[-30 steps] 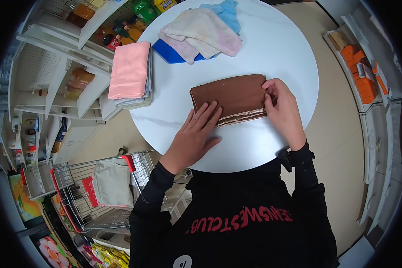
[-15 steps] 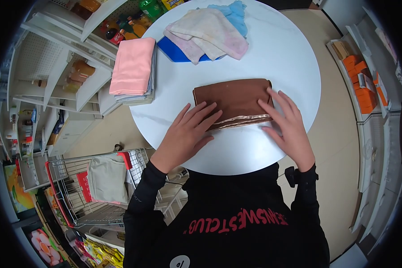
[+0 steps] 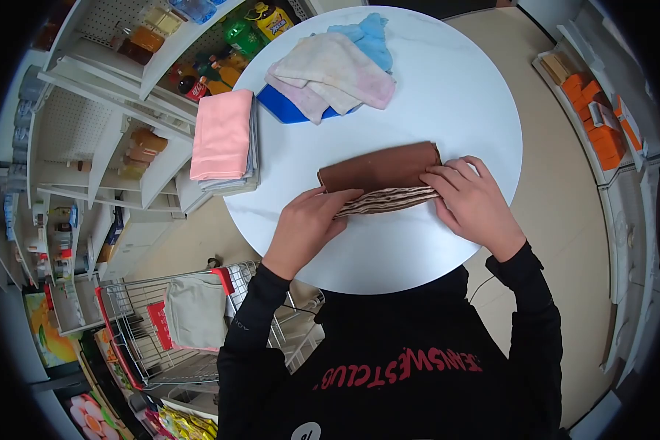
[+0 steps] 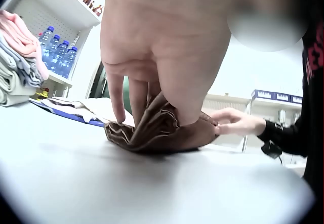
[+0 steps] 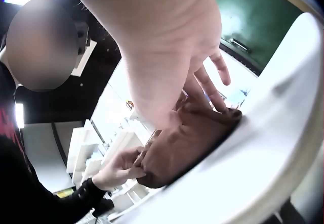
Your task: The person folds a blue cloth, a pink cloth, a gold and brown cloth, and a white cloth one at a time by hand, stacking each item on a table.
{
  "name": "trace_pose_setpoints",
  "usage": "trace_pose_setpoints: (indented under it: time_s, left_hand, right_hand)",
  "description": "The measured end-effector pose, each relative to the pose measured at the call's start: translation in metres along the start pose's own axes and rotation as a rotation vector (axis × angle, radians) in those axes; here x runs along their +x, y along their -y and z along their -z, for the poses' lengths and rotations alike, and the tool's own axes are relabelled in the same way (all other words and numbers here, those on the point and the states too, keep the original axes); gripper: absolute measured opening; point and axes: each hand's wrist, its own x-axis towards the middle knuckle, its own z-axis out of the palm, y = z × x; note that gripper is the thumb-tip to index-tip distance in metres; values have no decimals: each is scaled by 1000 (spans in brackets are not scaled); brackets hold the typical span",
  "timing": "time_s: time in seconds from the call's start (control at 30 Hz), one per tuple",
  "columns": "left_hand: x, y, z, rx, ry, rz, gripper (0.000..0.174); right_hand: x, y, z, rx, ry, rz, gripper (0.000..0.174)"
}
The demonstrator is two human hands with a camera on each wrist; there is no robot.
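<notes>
A folded brown cloth lies on the round white table, its near edge lifted so that several stacked layers show. At its left end my left hand grips that edge, the thumb on the near side and the fingers over the top. My right hand holds the right end in the same way. Seen from the left wrist, the folds of the brown cloth bunch between thumb and fingers. In the right wrist view its smooth underside faces out below the right thumb.
Folded cloths with a pink one on top are stacked at the table's left edge. Crumpled pale towels lie on a blue flat item at the back. A shopping cart stands at the lower left, shelves beyond it.
Both hands lay flatter on the cloth half a second ago; now they grip its near edge. That edge has been raised and turned away from the body, leaving the cloth narrower.
</notes>
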Motion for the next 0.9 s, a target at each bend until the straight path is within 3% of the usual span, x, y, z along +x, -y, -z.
trace_pose_setpoints:
  time_s: [0.1, 0.13, 0.2, 0.23, 0.33, 0.47, 0.6, 0.77, 0.9]
  left_hand:
    - [-8, -8, 28, -109, 64, 73, 57]
    - [-12, -12, 37, -321, 81, 156, 54]
    - [-17, -18, 46, -751, 114, 325, 49]
    - [-15, -13, 43, -750, 119, 325, 49]
    - [-9, 17, 16, -1002, 117, 533, 46]
    - [-13, 14, 1, -972, 44, 725, 46]
    - [-20, 20, -14, -859, 73, 579, 48]
    - [-17, 21, -16, -1067, 71, 710, 49]
    - [-24, 13, -22, -1068, -117, 625, 45]
  right_hand:
    - [-5, 1, 16, 302, 30, -9, 42]
    - [-3, 5, 24, 305, 30, -13, 42]
    - [6, 21, 42, 661, 146, -352, 36]
    - [8, 25, 45, 836, 201, -522, 34]
    - [20, 12, 16, 908, 201, -608, 31]
    - [17, 2, 0, 971, 186, -640, 31]
    - [17, 0, -6, 968, 238, -651, 33]
    - [14, -9, -19, 987, 226, -615, 32]
    - [9, -10, -23, 1100, 165, -630, 31]
